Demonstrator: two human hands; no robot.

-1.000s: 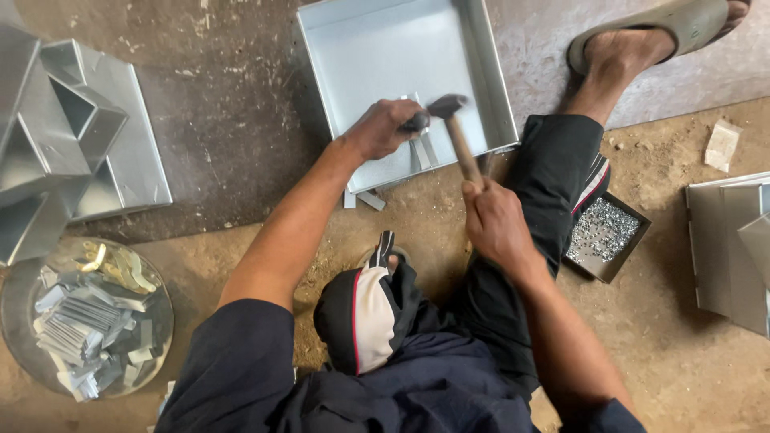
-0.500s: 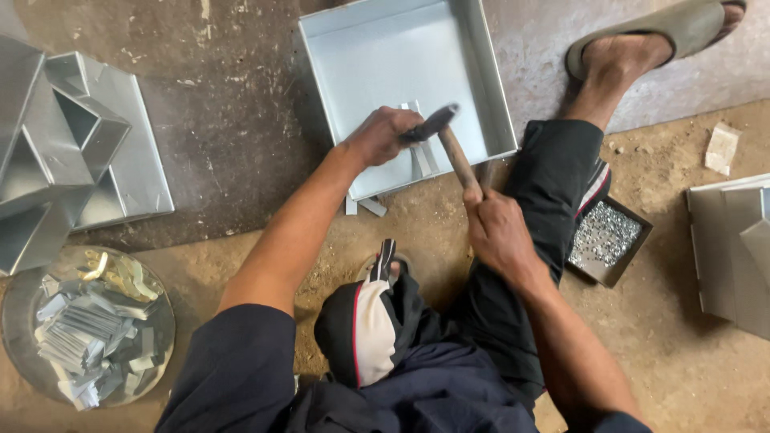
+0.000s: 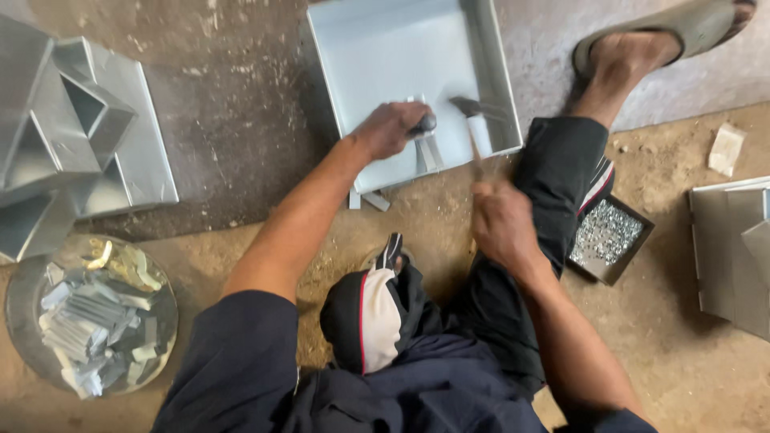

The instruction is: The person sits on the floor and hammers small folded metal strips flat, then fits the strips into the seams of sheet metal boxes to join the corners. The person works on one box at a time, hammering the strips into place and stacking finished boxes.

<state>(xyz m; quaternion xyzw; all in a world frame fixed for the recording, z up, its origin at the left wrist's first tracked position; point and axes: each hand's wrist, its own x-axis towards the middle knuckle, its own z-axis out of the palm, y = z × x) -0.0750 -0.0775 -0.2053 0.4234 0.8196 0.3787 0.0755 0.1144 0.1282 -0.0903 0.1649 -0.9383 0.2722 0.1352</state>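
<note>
A shallow grey sheet-metal tray point(image 3: 385, 56) lies open side up on the floor, far centre; a dark-handled punch point(image 3: 425, 125) stands at its near edge, a wooden-handled hammer point(image 3: 475, 120) raised just right of it.

Soft, even daylight lit the floor point(image 3: 241, 184) with faint shadows, while the hammer point(image 3: 475, 120) and right hand point(image 3: 504, 228) were motion-blurred.

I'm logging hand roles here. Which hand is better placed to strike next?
Probably the right hand: it grips the hammer, raised over the metal tray. The left hand is busy holding a dark-tipped tool at the tray's edge.
</note>
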